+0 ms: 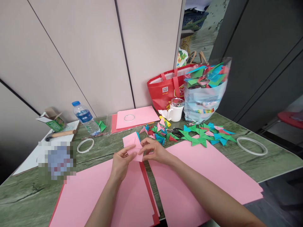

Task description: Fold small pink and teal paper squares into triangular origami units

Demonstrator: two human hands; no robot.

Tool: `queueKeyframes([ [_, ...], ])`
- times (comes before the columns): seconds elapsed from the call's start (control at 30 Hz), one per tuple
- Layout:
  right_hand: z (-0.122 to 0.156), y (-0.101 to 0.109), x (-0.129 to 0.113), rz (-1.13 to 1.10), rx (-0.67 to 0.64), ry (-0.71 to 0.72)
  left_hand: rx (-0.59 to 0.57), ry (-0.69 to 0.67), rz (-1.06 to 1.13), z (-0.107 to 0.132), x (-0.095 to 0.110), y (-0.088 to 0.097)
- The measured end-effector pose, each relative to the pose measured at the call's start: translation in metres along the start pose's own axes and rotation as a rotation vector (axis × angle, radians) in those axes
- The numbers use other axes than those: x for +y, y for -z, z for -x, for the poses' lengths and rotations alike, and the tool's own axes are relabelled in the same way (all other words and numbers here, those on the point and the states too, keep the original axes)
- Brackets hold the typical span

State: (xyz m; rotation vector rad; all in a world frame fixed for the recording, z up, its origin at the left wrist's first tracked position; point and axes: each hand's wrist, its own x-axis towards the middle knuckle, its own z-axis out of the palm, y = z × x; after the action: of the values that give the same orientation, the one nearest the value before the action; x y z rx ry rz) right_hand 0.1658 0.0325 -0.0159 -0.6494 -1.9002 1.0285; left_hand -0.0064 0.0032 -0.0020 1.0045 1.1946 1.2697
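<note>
My left hand (120,163) and right hand (155,152) both pinch the small pink paper (139,157), at seven o'clock from my view's centre. It looks light and easily creased, so I'd hold its edges gently.

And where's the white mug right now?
In the head view, the white mug stands right of centre, in front of the red bag, left of the plastic bag.

Fingers (126,149) partly hide the held pink paper (135,150).

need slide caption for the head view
Left hand and right hand handle a small pink paper piece over a green wood-grain table.
</note>
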Motion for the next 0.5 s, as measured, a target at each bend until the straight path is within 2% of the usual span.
queueKeyframes([
  [0.1, -0.0001, 0.0007, 0.0004, -0.02, -0.01, 0.003, -0.009, 0.068, 0.084, 0.0005, 0.003, -0.0001],
  [0.23, -0.001, 0.0015, -0.0024, 0.0, -0.004, -0.002, -0.037, 0.064, 0.027, -0.0001, 0.0008, 0.0009],
  [0.5, -0.0013, -0.0083, -0.0009, -0.105, 0.244, -0.11, -0.13, -0.061, -0.115, 0.0034, 0.0017, 0.0011],
])
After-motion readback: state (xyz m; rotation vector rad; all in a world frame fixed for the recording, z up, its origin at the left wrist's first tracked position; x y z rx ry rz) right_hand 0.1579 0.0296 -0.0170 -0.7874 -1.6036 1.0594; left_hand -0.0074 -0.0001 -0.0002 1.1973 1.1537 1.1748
